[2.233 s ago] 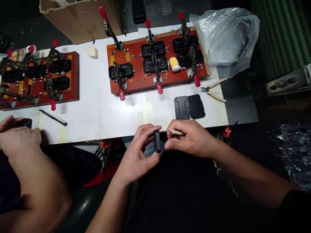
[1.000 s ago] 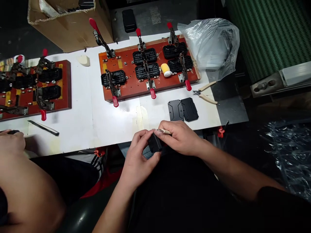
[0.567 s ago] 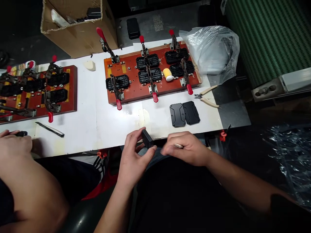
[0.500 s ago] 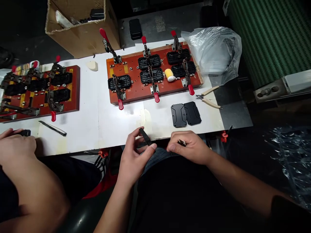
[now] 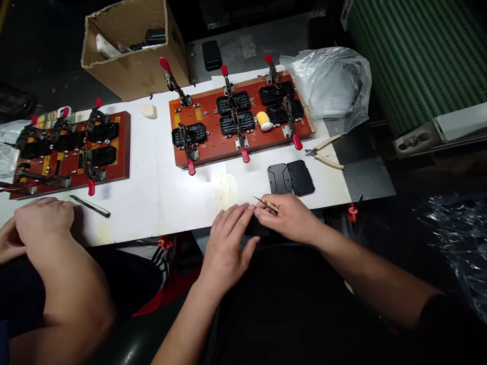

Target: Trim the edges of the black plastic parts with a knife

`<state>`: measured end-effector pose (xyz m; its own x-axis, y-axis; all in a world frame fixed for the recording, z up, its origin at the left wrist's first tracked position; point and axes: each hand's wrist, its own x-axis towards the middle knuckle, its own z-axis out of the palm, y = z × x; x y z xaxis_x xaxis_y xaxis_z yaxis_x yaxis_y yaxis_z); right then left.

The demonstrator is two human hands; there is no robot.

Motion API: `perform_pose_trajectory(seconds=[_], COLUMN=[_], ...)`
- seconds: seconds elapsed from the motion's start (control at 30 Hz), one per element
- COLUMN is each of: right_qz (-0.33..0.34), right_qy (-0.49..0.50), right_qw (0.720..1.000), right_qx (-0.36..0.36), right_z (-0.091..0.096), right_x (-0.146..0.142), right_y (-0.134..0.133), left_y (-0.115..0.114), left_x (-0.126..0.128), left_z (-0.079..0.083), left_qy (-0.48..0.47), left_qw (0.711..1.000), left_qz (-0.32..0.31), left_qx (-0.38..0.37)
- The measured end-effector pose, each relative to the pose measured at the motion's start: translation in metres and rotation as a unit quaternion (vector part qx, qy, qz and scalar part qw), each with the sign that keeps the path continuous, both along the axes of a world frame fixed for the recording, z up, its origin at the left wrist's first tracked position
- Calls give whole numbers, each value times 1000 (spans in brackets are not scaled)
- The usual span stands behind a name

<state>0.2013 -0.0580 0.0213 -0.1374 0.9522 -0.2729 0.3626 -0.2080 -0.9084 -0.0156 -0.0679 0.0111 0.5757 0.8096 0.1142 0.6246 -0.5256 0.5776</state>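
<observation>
My left hand (image 5: 230, 248) is at the front edge of the table, palm down. Its fingers lie stretched out and the thumb stands apart; nothing shows in it. Close beside its fingertips, my right hand (image 5: 291, 218) is closed on a slim pointed metal tool (image 5: 269, 206), whose dark tip points up and left. The two hands almost touch. The black strip seen earlier is out of sight. Just beyond my right hand lie two flat black plates, a left plate (image 5: 278, 178) and a right plate (image 5: 301, 177), side by side on the white table top.
A red-brown fixture board (image 5: 213, 152) with toggle clamps holds several black parts and a yellow-and-white spool (image 5: 263, 120). Nippers (image 5: 327, 152), a plastic bag (image 5: 335, 91) and a cardboard box (image 5: 133, 76) surround it. At left are a co-worker's hands (image 5: 45, 220), a cutter knife (image 5: 90, 206) and another fixture (image 5: 124, 147).
My left hand has turned palm down and its fingers have straightened; the black strip it held has gone from view. My right hand has moved up slightly, and its tool now shows pointing left.
</observation>
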Motion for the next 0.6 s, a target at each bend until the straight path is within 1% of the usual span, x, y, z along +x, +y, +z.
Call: perform_pose_trajectory(seconds=[0.03, 0.07, 0.13, 0.2, 0.27, 0.3, 0.37, 0.47, 0.53, 0.6], right_qz=[4, 13, 49, 88, 120, 134, 161, 179, 187, 194], right_qy=[4, 16, 54, 71, 47, 30, 10, 0, -12, -28], right_qw=[1000, 999, 997, 994, 989, 984, 973, 956, 948, 944], right_qx=[-19, -34, -38, 7, 76, 109, 165, 233, 258, 267], right_z=[0, -1, 1, 5, 13, 16, 22, 26, 24, 21], right_x=[1, 2, 6, 13, 21, 25, 29, 29, 26, 25], right_y=[2, 3, 3, 1, -1, -3, -4, -5, -5, -3], left_y=[1, 1, 2, 4, 6, 7, 9, 11, 10, 9], left_x=[0, 0, 1, 0, -1, -2, -4, -7, -8, -8], left_z=[-1, -2, 0, 5, 9, 11, 14, 14, 13, 14], left_qy=[5, -2, -41, -111, -187, -219, -251, -254, -252, -249], left_qw=[1000, 1000, 996, 977, 946, 931, 914, 909, 907, 907], left_qz=[-18, -15, 26, 76, 114, 126, 136, 138, 137, 139], left_qx=[-9, -25, -80, -164, -239, -263, -288, -300, -307, -311])
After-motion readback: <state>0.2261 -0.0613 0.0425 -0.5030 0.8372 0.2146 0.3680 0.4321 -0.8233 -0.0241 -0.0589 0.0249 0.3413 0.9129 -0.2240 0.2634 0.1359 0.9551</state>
